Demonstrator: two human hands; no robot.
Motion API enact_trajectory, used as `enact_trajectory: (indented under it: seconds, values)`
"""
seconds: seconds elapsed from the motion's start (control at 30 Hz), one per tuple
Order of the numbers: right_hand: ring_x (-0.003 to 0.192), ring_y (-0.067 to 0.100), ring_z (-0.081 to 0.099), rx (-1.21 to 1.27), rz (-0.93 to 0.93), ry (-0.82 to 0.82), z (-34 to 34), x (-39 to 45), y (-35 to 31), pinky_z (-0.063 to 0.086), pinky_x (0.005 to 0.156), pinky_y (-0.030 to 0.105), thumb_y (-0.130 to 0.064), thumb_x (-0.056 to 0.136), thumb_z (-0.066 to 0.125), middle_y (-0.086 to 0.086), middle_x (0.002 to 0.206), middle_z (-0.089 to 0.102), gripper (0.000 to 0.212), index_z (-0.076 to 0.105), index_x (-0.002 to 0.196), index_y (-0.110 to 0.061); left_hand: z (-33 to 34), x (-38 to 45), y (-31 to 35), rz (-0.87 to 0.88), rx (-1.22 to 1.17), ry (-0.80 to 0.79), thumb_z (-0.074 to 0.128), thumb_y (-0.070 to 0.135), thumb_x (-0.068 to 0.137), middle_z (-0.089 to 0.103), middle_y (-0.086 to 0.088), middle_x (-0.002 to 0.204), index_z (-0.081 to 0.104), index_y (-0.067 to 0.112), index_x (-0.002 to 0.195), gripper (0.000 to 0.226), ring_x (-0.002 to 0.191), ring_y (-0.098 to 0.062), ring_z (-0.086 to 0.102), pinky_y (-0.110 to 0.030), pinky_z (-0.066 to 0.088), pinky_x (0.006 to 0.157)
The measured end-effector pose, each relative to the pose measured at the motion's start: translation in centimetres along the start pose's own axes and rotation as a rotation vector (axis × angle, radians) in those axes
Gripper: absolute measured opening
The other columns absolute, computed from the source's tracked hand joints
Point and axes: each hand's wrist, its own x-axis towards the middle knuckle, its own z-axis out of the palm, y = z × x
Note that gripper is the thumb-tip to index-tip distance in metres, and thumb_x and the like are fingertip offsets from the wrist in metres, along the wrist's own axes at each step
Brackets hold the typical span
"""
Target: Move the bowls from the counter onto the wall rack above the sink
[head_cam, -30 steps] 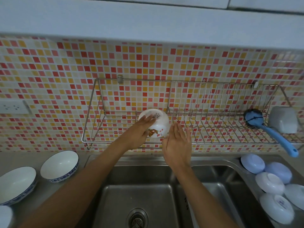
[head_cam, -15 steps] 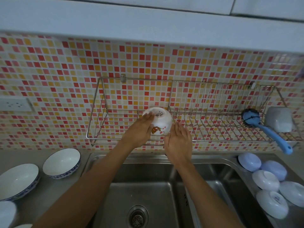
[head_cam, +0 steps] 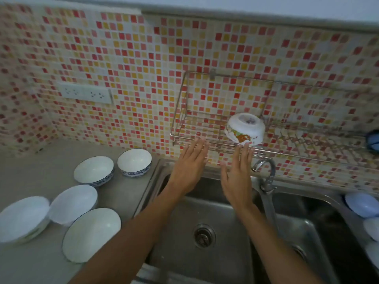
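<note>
A white bowl with an orange print (head_cam: 245,129) sits upside down on the wire wall rack (head_cam: 184,119) above the sink. My left hand (head_cam: 189,167) is open with flat fingers, below the rack's front rail and left of that bowl. Just under the bowl is my right hand (head_cam: 238,173), also open, with its fingertips at the bowl's lower rim. Several white bowls stand upright on the grey counter at the left: two blue-patterned ones (head_cam: 134,161) (head_cam: 94,170) near the wall and three larger ones (head_cam: 91,233) (head_cam: 72,203) (head_cam: 22,218) nearer to me.
A double steel sink (head_cam: 205,212) with a drain lies below my arms, a tap (head_cam: 265,171) at its back rim. Pale blue and white bowls (head_cam: 362,203) lie upside down on the right counter. A wall socket (head_cam: 86,93) is on the tiled wall at left.
Both hands have let go of the printed bowl, which now rests on the rack, and have drawn back below it. The view has swung left, showing more bowls on the left counter.
</note>
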Motion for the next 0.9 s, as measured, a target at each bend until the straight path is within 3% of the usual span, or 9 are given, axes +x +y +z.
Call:
enact_trajectory:
  seconds: [0.1, 0.23, 0.33, 0.4, 0.5, 0.63, 0.8, 0.9]
  values:
    - [0.148, 0.024, 0.008, 0.114, -0.085, -0.068, 3.2, -2.3, -3.5, 0.028, 0.112, 0.039, -0.040, 0.097, 0.046, 0.007, 0.162, 0.001, 0.065, 0.019, 0.152, -0.017, -0.9, -4.4, -3.0, -0.137, -0.070, -0.029, 0.027, 0.032, 0.101, 0.018, -0.009, 0.158, 0.019, 0.014, 0.149, 0.052, 0.147, -0.027, 0.012, -0.047, 0.020, 0.119]
    - [0.142, 0.027, 0.030, 0.264, -0.095, -0.247, 7.7, -5.1, -9.3, 0.033, 0.113, 0.041, -0.030, 0.093, 0.059, 0.012, 0.155, 0.028, 0.057, 0.039, 0.143, -0.013, -4.1, -10.6, -8.6, -0.375, -0.138, -0.020, 0.028, 0.041, 0.097, 0.026, -0.009, 0.156, 0.029, 0.016, 0.146, 0.056, 0.146, -0.028, 0.018, -0.048, 0.021, 0.118]
    - [0.132, 0.025, 0.043, 0.338, -0.130, -0.371, 10.7, -6.6, -14.4, 0.034, 0.103, 0.027, -0.023, 0.091, 0.063, 0.011, 0.145, 0.042, 0.051, 0.047, 0.138, -0.011, -6.3, -15.0, -14.1, -0.540, -0.115, 0.071, 0.046, 0.022, 0.096, 0.039, -0.013, 0.149, 0.039, 0.012, 0.141, 0.047, 0.139, -0.030, 0.035, -0.043, 0.033, 0.113]
    - [0.124, 0.025, 0.049, 0.362, -0.132, -0.438, 12.6, -7.2, -17.8, 0.034, 0.096, 0.023, -0.020, 0.090, 0.063, 0.011, 0.137, 0.048, 0.047, 0.050, 0.134, -0.010, -7.4, -17.7, -17.6, -0.667, -0.127, 0.104, 0.048, 0.014, 0.096, 0.045, -0.015, 0.144, 0.043, 0.010, 0.139, 0.043, 0.134, -0.030, 0.041, -0.040, 0.036, 0.109]
    - [0.116, 0.025, 0.052, 0.362, -0.147, -0.514, 15.4, -7.4, -22.1, 0.037, 0.089, 0.024, -0.018, 0.091, 0.061, 0.010, 0.127, 0.053, 0.039, 0.053, 0.128, -0.011, -8.3, -20.4, -22.6, -0.799, -0.124, 0.078, 0.046, 0.013, 0.097, 0.048, -0.014, 0.141, 0.046, 0.010, 0.136, 0.040, 0.129, -0.030, 0.044, -0.040, 0.039, 0.106]
    - [0.114, 0.028, 0.053, 0.350, -0.145, -0.611, 19.4, -7.2, -26.1, 0.044, 0.091, 0.035, -0.016, 0.089, 0.062, 0.012, 0.125, 0.056, 0.037, 0.054, 0.124, -0.009, -8.1, -22.3, -27.8, -0.858, -0.112, -0.013, 0.044, 0.009, 0.096, 0.050, -0.015, 0.137, 0.048, 0.009, 0.133, 0.038, 0.123, -0.032, 0.048, -0.042, 0.043, 0.099]
    - [0.114, 0.032, 0.055, 0.228, 0.031, -0.765, 24.4, -7.7, -28.7, 0.047, 0.090, 0.040, -0.034, 0.085, 0.067, 0.015, 0.128, 0.055, 0.052, 0.049, 0.129, -0.011, -5.6, -23.6, -32.1, -0.918, -0.110, -0.177, 0.047, 0.012, 0.094, 0.050, -0.015, 0.135, 0.045, 0.010, 0.135, 0.041, 0.121, -0.033, 0.050, -0.044, 0.044, 0.098]
    - [0.118, 0.036, 0.053, 0.129, 0.100, -0.874, 26.2, -8.4, -29.2, 0.046, 0.092, 0.041, -0.040, 0.086, 0.065, 0.017, 0.130, 0.054, 0.062, 0.043, 0.135, -0.009, -4.0, -24.1, -33.6, -0.866, 0.001, -0.305, 0.050, 0.016, 0.093, 0.055, -0.017, 0.128, 0.046, 0.007, 0.132, 0.040, 0.115, -0.035, 0.054, -0.043, 0.041, 0.100]
